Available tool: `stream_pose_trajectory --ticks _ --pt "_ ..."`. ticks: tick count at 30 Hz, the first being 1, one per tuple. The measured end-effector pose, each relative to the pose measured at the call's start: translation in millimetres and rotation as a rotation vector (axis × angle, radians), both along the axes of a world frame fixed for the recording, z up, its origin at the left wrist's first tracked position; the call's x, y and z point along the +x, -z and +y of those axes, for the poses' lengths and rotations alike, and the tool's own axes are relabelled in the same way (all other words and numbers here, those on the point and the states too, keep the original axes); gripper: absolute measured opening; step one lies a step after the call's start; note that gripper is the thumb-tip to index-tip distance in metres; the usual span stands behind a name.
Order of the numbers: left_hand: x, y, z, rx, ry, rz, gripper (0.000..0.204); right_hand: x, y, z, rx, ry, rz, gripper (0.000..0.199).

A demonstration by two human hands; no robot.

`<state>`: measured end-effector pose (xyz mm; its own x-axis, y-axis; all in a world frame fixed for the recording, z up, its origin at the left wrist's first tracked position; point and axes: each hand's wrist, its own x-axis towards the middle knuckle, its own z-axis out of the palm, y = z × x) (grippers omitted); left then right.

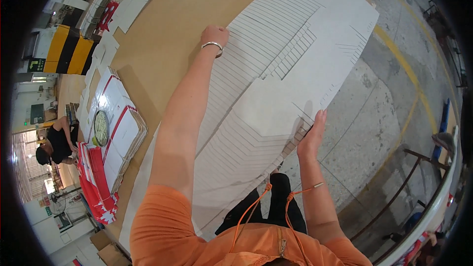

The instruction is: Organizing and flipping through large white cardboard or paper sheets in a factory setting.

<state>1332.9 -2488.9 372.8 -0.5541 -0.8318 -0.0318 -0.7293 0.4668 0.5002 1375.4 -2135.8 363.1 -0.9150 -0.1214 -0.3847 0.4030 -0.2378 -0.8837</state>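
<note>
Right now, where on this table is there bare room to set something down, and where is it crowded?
Free: the brown tabletop between the left hand and the white-and-red box stacks. Crowded: the fanned white cardboard sheets cover the table's right side to its edge, where the right hand rests; the stacks and a round dish fill the left.

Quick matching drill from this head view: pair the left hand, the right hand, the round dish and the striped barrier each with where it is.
Things:
1. left hand
2. right hand
3. round dish
4. yellow-and-black barrier

Places:
A. on the red-trimmed white cartons at the left
B. at the near right edge of the fanned white sheets
C. far upper left, beyond the table
D. on the far left edge of the fanned white sheets

Pairs: 1-D, 2-B, 3-A, 4-C
</note>
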Motion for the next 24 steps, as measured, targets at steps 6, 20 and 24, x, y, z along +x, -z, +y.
stream_pose_trajectory --ticks 6,20,24 --pt "-0.3 9.0 -27.0 0.284 -0.097 0.107 0.020 3.4 6.1 -1.8 0.007 -0.026 0.011 0.064" --pt "-1.7 27.1 -28.4 0.435 -0.193 0.445 0.011 -1.3 4.7 3.3 -0.066 -0.045 0.011 0.061" --pt "-1.3 25.4 -27.2 0.406 -0.207 0.426 0.009 -1.8 5.2 2.4 -0.056 -0.041 -0.002 0.059"
